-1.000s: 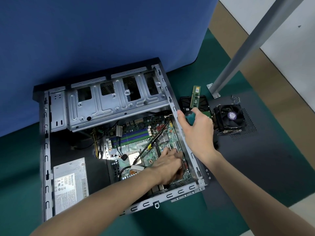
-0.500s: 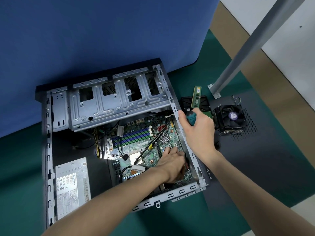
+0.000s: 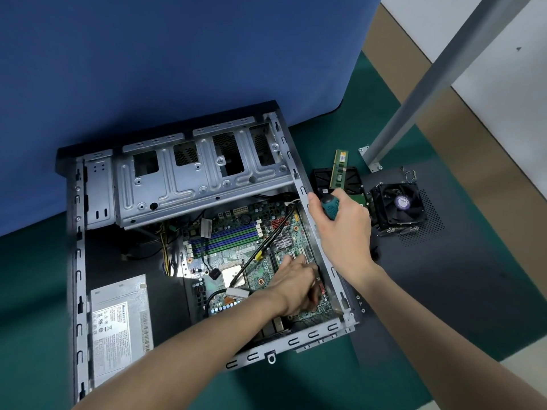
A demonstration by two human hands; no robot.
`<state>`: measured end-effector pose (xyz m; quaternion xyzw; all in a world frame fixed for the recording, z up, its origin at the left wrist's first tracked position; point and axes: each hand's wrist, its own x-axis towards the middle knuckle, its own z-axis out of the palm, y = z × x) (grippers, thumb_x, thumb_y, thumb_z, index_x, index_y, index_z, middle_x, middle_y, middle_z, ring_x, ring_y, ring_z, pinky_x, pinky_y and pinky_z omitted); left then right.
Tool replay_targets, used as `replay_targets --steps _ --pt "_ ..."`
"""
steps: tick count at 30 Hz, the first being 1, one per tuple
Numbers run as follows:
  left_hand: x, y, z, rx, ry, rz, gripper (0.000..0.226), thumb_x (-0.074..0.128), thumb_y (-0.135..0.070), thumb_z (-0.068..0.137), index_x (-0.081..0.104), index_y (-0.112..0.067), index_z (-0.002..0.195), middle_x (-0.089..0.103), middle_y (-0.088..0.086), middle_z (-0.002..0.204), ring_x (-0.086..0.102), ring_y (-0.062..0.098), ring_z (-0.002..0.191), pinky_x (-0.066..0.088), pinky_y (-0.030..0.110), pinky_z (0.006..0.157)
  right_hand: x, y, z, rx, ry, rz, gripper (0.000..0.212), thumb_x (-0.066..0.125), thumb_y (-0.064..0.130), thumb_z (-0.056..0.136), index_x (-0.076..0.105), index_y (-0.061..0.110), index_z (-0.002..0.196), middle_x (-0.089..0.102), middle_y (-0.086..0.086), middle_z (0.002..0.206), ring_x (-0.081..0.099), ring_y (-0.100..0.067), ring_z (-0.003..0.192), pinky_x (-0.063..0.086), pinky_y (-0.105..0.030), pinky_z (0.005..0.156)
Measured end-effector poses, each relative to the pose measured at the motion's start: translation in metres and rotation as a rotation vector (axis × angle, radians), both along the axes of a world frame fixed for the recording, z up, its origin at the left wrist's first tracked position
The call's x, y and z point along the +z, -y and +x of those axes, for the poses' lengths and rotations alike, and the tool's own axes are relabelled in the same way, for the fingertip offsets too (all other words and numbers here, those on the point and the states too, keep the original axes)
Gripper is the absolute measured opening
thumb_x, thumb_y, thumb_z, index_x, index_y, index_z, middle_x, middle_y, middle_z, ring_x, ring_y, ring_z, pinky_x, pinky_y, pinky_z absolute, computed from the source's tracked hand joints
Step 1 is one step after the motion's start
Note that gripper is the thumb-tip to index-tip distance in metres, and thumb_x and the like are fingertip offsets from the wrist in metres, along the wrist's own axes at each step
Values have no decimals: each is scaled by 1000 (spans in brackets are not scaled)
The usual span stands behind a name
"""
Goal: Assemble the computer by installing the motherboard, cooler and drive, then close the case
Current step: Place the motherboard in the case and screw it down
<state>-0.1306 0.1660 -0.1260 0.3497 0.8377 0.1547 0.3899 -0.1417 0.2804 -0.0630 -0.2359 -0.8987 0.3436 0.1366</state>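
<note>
While the motherboard [image 3: 236,255] lies flat inside the open case [image 3: 77,261], beside the power supply [image 3: 120,327], the left hand [image 3: 296,287] presses curled fingers onto its lower right corner; whether they pinch anything, I cannot tell. Right hand [image 3: 340,232] closes its grip on a screwdriver [image 3: 330,206] above the case wall, barely shifted from before. Cooler [image 3: 398,205], drive [image 3: 322,180] and memory stick [image 3: 339,170] sit outside on the desk [image 3: 444,291].

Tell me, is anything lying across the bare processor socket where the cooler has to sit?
Yes. Black cables run diagonally over the motherboard and cross the socket. The cooler is outside the case, to its right.
</note>
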Motion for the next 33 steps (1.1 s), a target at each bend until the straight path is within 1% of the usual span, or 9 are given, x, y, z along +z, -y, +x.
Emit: replay_targets --steps 5,13,17,19,22,25,27,30,33 --pt "-6 2 2 -27 -33 12 17 72 -17 78 64 -15 93 39 -8 97 29 16 93 32 29 92 -1 0 0 3 -4 31 37 55 43 94 42 16 71 37 12 50 40 -21 48 32 -31 54" --pt "-4 3 1 -34 -11 8 11 73 -29 76 64 -23 79 42 -10 96 28 15 92 33 29 91 1 0 0 -6 6 -1 38 55 44 94 42 18 70 39 11 50 41 -21 48 36 -33 53" --pt "13 9 -10 190 284 77 19 66 0 80 63 -8 97 52 3 109 51 22 101 47 30 93 11 -4 3 26 9 -137 46 57 52 89 34 23 61 35 9 48 32 -13 45 30 -32 54" --pt "34 21 -21 335 413 180 18 70 1 79 66 -1 96 62 5 100 62 18 93 52 24 83 26 -9 4 32 -52 -283 48 53 60 86 43 17 68 40 9 52 36 -9 50 32 -29 56" --pt "75 43 -33 530 323 451 21 80 -25 67 71 -16 84 64 0 83 60 6 76 48 17 73 58 -11 2 109 -185 -576 45 42 62 87 46 18 94 50 13 66 47 -6 62 39 -17 59" --pt "118 53 -37 756 194 885 47 82 -33 60 69 -27 106 66 -1 89 60 13 77 51 22 74 86 3 0 325 -151 -622 46 26 65 90 40 31 118 55 14 65 51 0 61 39 -8 54" --pt "139 49 -37 789 95 1021 51 82 -33 63 67 -32 112 62 -1 102 59 18 89 51 32 85 95 22 -3 472 -79 -617 57 19 68 90 29 34 135 62 20 71 60 3 71 46 -13 68" --pt "156 45 -33 862 -33 1027 27 76 -35 67 71 -29 93 55 1 109 55 17 96 48 42 89 101 44 -10 489 -52 -685 70 21 71 86 23 35 146 55 19 115 53 -7 119 39 -46 106" --pt "154 59 -31 955 -9 1072 23 72 -32 76 70 -24 97 61 -2 110 61 17 101 50 35 89 95 45 -10 437 -109 -634 68 20 62 93 29 23 148 59 20 119 54 -4 117 36 -35 109"
